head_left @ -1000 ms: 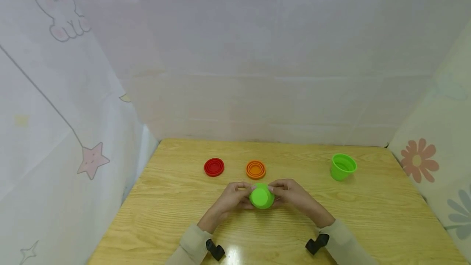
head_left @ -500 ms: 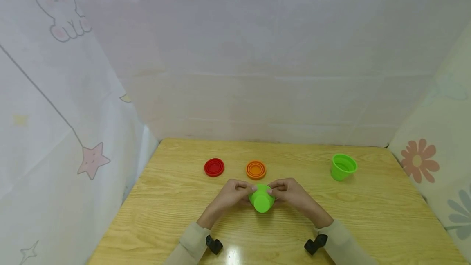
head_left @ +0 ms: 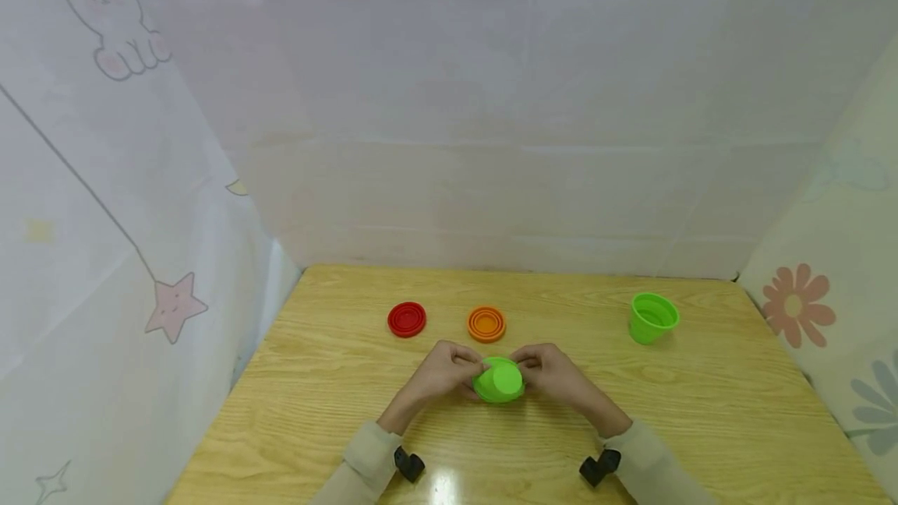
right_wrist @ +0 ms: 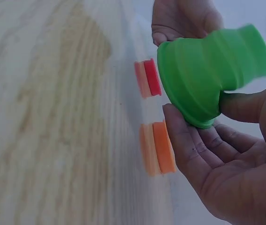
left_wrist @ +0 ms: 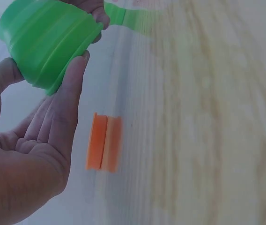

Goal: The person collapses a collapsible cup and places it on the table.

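Between my two hands is a green collapsible cup point(head_left: 501, 380), its base facing up toward the head camera and its ringed wall bent to one side. My left hand point(head_left: 445, 371) grips the cup's rim from the left, thumb on the wall and fingers along the rim. On the other side my right hand point(head_left: 554, 375) pinches the rim, its thumb pressed into the wall in the right wrist view point(right_wrist: 240, 105). Just beyond the hands lies a flattened orange collapsible cup point(head_left: 486, 323). A flattened red collapsible cup point(head_left: 407, 319) is to its left.
A second green collapsible cup point(head_left: 653, 318) stands expanded at the right rear of the wooden table point(head_left: 316, 380). Patterned white sheets point(head_left: 449, 115) enclose the table at the back and both sides.
The held cup has tipped: its base swung toward me, then up and to the right, and the wall now bends sideways. Both hands have kept their hold and shifted only slightly.
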Demonstrator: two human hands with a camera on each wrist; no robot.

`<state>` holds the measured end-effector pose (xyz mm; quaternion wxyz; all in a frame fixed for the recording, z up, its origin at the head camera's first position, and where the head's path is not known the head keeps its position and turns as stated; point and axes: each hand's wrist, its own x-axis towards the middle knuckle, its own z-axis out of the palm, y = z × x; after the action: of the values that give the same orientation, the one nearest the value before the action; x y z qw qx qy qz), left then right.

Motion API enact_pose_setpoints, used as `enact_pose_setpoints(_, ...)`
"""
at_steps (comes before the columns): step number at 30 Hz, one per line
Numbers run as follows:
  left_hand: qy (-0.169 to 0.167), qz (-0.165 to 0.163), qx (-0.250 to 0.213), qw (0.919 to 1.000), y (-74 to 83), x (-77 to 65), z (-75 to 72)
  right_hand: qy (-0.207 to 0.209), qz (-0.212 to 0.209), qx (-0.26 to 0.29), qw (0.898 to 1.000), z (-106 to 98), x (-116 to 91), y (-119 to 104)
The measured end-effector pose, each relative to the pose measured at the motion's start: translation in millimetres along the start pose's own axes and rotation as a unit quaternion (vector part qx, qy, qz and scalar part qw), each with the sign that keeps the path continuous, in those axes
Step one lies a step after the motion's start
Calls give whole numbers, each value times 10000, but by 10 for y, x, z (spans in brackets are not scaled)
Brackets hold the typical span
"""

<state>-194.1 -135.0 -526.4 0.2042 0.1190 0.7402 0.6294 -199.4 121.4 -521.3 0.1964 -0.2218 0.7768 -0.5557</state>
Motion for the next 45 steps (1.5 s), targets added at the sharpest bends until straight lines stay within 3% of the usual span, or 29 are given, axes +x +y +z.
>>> enact_pose_setpoints(6, -57, 86, 71, 9999, -52, 8, -23, -146, -180, -147, 9996, 18, 7, 17)
enact_pose_setpoints(12, 307, 299, 188, 9989, -55, 8, -50, -516, 141, 1052, 9930, -44, -12, 47)
enact_pose_setpoints(15, 366, 271, 42, 9990, -34, 4, -52, -628, 95, 1307, 9894, -65, -24, 43)
enact_pose_setpoints(20, 416, 137, 92, 9990, -13, 1, -38, -493, 127, 1181, 9917, -42, -15, 45)
enact_pose_setpoints(27, 246, 50, -107, 9996, -13, -15, -14, 397, 73, 156, 9991, 28, 26, 32)
enact_pose_setpoints(30, 149, 9, -265, 9995, -17, -9, -17, 579, 98, 121, 9982, 37, 31, 8)
enact_pose_setpoints(34, 148, 84, -182, 9997, -22, 7, -28, 539, 225, 261, 9980, 31, 30, -6)
enact_pose_setpoints(39, 426, 65, -35, 9991, -11, 22, -38, 185, 290, 748, 9966, 9, 20, 8)
enact_pose_setpoints(45, 584, -7, -227, 9980, 5, 23, -6, 73, 341, 1015, 9942, -2, 28, 32)
